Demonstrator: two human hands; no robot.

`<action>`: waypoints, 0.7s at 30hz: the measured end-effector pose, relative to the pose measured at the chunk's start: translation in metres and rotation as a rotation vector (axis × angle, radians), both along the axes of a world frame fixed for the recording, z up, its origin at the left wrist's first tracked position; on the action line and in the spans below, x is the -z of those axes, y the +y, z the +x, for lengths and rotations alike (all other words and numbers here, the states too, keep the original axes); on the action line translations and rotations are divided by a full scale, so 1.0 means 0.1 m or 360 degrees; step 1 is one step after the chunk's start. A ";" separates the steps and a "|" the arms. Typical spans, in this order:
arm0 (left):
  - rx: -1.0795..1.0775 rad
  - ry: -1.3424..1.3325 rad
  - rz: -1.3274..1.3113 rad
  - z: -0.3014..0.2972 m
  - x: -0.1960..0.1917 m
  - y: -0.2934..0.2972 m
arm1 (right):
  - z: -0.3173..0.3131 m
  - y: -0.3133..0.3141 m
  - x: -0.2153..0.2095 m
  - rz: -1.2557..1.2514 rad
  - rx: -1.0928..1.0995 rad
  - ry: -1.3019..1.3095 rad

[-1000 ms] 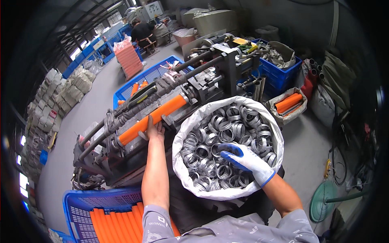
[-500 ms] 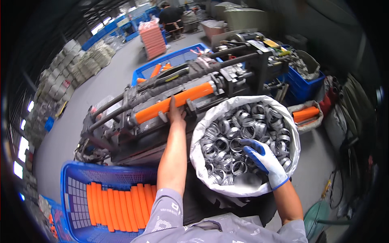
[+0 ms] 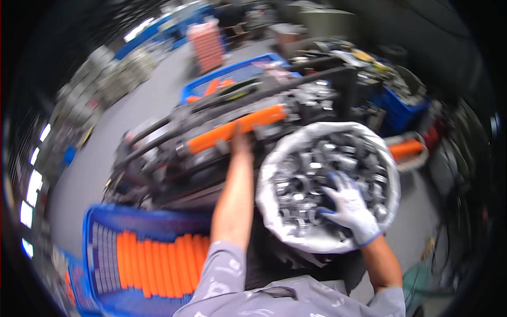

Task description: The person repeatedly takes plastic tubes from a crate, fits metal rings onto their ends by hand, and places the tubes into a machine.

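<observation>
An orange tube [image 3: 236,130] lies clamped lengthwise in a dark metal machine [image 3: 174,182]. My bare left hand [image 3: 240,141] is at the tube's near side, about its middle, and seems to touch it; blur hides how its fingers are set. My right hand [image 3: 348,205], in a white glove with blue fingertips, is over a round, white-lined container [image 3: 270,211] of loose silvery metal rings [image 3: 303,182]. Its fingers are spread among the top rings, and no ring shows in its grasp.
A blue basket [image 3: 100,211] of orange tubes [image 3: 163,264] stands at lower left. Behind the machine is another blue basket [image 3: 198,87]; a blue crate [image 3: 401,111] is at right. Orange tubes [image 3: 405,149] lie in a sack beside the rings. Further back rises a pink stack [image 3: 207,47].
My right hand has gone from curled fingers with the thumb close to spread fingers over the rings. My left hand stays at the tube. The whole view has shifted and blurred.
</observation>
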State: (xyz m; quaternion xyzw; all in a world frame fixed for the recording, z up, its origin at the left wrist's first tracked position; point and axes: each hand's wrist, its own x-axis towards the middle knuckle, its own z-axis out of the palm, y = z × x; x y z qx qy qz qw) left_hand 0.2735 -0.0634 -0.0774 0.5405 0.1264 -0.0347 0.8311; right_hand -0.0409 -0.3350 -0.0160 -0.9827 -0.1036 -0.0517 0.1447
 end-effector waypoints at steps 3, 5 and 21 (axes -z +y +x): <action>-0.0310 -0.0019 0.0364 -0.20 0.21 0.21 | 0.08 0.17 0.00 0.0062 -0.0018 -0.0053; 0.0054 -0.0258 -0.0110 -0.84 0.13 -0.52 | 0.02 -0.09 0.17 0.0103 0.0333 0.0002; 0.0083 -0.0703 0.1514 -0.87 -0.59 0.21 | 0.28 -0.56 0.63 0.0295 0.0055 0.0130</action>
